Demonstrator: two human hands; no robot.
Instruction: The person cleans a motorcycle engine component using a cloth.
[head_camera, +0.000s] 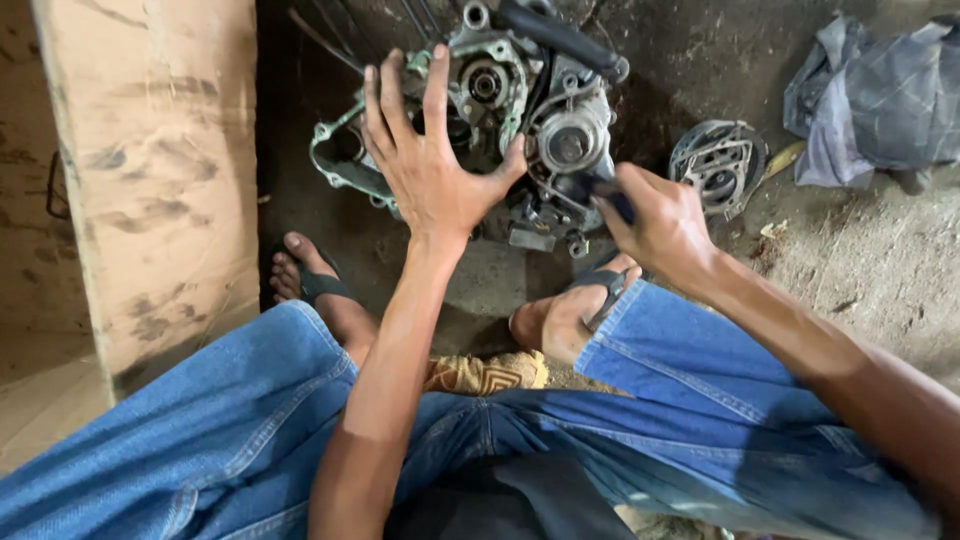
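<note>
A greasy metal engine case (540, 110) sits on the dirt floor in front of my feet. My left hand (430, 150) lies spread flat on its left side, fingers apart, pressing on the casing. My right hand (655, 220) is closed around the dark handle of a tool (605, 195) whose tip points into the lower right part of the engine. A black lever or pipe (560, 35) crosses the top of the engine.
A round metal engine part (718, 160) lies on the ground to the right. Grey cloth (880, 95) is bunched at the far right. A tall cardboard sheet (155, 150) stands on the left. A yellow patterned rag (490, 372) lies between my sandalled feet.
</note>
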